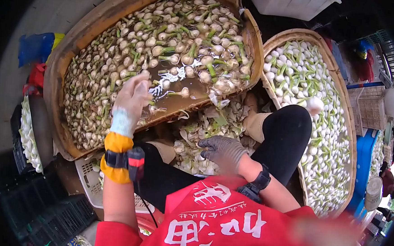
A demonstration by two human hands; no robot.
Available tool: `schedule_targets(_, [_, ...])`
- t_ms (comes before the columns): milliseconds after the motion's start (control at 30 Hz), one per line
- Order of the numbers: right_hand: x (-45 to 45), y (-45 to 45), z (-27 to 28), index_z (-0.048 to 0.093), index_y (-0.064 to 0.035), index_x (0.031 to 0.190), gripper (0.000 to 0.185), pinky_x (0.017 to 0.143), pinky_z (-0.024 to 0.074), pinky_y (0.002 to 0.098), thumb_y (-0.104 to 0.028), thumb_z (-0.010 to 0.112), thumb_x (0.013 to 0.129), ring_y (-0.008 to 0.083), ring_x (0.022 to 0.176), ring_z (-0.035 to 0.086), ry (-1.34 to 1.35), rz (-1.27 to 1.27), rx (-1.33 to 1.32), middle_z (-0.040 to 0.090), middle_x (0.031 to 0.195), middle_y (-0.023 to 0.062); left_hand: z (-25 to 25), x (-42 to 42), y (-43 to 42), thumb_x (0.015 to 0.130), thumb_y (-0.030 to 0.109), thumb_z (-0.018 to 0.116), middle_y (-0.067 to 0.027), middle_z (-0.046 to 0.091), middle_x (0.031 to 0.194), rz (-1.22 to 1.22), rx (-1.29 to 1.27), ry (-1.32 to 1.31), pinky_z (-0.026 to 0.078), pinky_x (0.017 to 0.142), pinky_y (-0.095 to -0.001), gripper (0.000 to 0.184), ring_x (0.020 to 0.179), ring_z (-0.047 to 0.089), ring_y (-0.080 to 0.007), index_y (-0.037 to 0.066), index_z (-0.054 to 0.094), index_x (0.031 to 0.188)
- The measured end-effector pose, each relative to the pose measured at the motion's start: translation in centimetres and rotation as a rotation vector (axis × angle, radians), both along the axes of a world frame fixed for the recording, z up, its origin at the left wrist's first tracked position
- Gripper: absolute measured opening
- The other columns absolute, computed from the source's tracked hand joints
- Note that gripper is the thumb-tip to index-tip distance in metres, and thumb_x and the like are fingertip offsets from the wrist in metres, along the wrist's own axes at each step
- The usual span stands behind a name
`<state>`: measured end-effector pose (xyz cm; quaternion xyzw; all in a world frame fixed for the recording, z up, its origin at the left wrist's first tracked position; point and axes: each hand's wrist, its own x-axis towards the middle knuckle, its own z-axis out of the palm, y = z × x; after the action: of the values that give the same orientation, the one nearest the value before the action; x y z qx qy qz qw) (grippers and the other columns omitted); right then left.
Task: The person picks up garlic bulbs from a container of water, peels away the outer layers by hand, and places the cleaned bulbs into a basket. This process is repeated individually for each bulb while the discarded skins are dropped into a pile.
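Observation:
My left hand (pixel 132 95), in a pale glove with an orange sleeve band, is over the near edge of a large tub (pixel 154 125) of brownish water and unpeeled bulbs (pixel 165 49) with green stems. Its slightly blurred fingers look apart, with nothing visible in them. My right hand (pixel 222 150), in a dark grey glove, hangs over a heap of peelings (pixel 196 141) between the knees, fingers apart and no bulb in view in them. A blurred white bulb (pixel 315 106) shows over the left part of a long basket (pixel 351 164) of clean white bulbs.
A white perforated crate (pixel 87 179) sits below the tub at the left. Dark green crates (pixel 60 218) stand at the lower left. At the top is a white bin (pixel 290 4). A blue container (pixel 364 156) adjoins the long basket's right side.

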<state>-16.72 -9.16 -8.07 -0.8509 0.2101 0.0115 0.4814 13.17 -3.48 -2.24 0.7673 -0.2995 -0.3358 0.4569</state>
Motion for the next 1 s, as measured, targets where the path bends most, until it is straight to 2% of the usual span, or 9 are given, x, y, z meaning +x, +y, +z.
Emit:
schedule_targets(167, [-0.1,-1.1,-2.4,0.067,-0.0094,0.114,0.033,0.086,0.0499,0.0427,-0.031,0.063,0.09,0.0353,0.096,0.064,-0.074,-0.021,-0.034,0.068,0.103,0.0158,-8.2,1.9,-4.2,0.097,0.034,0.058,-0.0137,0.063,0.116,-0.192,0.359,0.446,0.055,0.057,-0.0277,0.048,0.067,0.066,-0.0172,0.005,0.051,0.133])
schedule_targets(300, [-0.1,-2.3,-2.4,0.068,-0.0094,0.11,0.029,0.084,0.0501,0.0434,-0.029,0.062,0.09,0.0353,0.093,0.064,-0.021,-0.055,0.007,0.068,0.099,0.0158,-15.3,0.1,-10.7,0.09,0.037,0.064,-0.0137,0.064,0.116,-0.539,0.841,-0.05,0.055,0.061,-0.0335,0.06,0.1,0.065,-0.0233,0.004,0.047,0.137])
schedule_targets(400, [-0.2,-2.6,-1.2,0.068,-0.0092,0.098,0.022,0.079,0.0503,0.0435,-0.028,0.063,0.088,0.0347,0.087,0.063,0.012,-0.107,-0.013,0.067,0.092,0.0135,-21.4,0.4,-11.6,0.093,0.038,0.059,-0.0156,0.066,0.102,-0.916,0.631,-0.429,0.053,0.061,-0.0317,0.052,0.077,0.065,-0.0187,0.003,0.053,0.131])
schedule_targets(467, [-0.4,-3.3,0.0,0.068,-0.0089,0.096,0.022,0.078,0.05,0.0436,-0.028,0.062,0.088,0.0347,0.086,0.063,0.04,-0.133,0.012,0.066,0.09,0.013,-21.7,0.5,-11.4,0.095,0.039,0.056,-0.0138,0.068,0.097,-0.827,0.59,0.069,0.053,0.068,-0.0298,0.052,0.079,0.066,-0.0184,0.002,0.054,0.13])
schedule_targets(500, [-0.4,-3.6,0.4,0.068,-0.0087,0.095,0.021,0.077,0.0498,0.0438,-0.028,0.062,0.089,0.0347,0.086,0.063,0.051,-0.143,0.041,0.066,0.088,0.0126,-18.7,0.3,-11.0,0.098,0.041,0.053,-0.0121,0.069,0.091,-0.686,0.541,0.547,0.054,0.075,-0.028,0.051,0.08,0.067,-0.0181,0.001,0.055,0.13])
schedule_targets(633, [-0.2,-4.4,-0.6,0.069,-0.0065,0.088,0.022,0.073,0.0496,0.0412,-0.029,0.066,0.087,0.0328,0.082,0.062,0.023,-0.216,-0.057,0.066,0.086,0.0136,-5.3,-4.2,-7.1,0.106,0.036,0.032,-0.0091,0.07,0.095,-0.377,0.04,0.628,0.051,0.068,-0.0239,0.049,0.08,0.065,-0.0145,0.0,0.064,0.115])
schedule_targets(733, [2.3,-4.5,1.6,0.071,-0.0059,0.092,0.018,0.071,0.0501,0.0393,-0.022,0.07,0.084,0.0306,0.079,0.062,-0.269,-0.45,0.016,0.066,0.084,0.0112,1.4,-7.7,-3.7,0.105,0.033,0.033,-0.0092,0.069,0.106,-0.404,-0.12,0.155,0.051,0.072,-0.0234,0.047,0.083,0.066,-0.015,0.0,0.06,0.123])
schedule_targets(833, [3.3,-4.8,5.1,0.072,-0.0052,0.095,0.016,0.071,0.0497,0.0397,-0.016,0.069,0.084,0.0298,0.079,0.062,-0.361,-0.477,-0.096,0.066,0.085,0.01,2.2,-10.7,-0.8,0.105,0.039,0.03,-0.0069,0.066,0.101,-0.129,-0.107,0.466,0.046,0.053,-0.0195,0.05,0.07,0.064,-0.0105,0.001,0.057,0.127])
schedule_targets(1000, [2.9,-2.9,6.0,0.073,-0.0128,0.096,0.02,0.07,0.0495,0.0389,-0.021,0.072,0.077,0.0275,0.081,0.063,-0.439,-0.249,-0.427,0.068,0.089,0.006,2.3,-13.8,0.9,0.104,0.045,0.036,-0.0077,0.063,0.09,-0.029,-0.214,0.072,0.043,0.048,-0.0184,0.053,0.063,0.059,-0.0088,0.002,0.053,0.131])
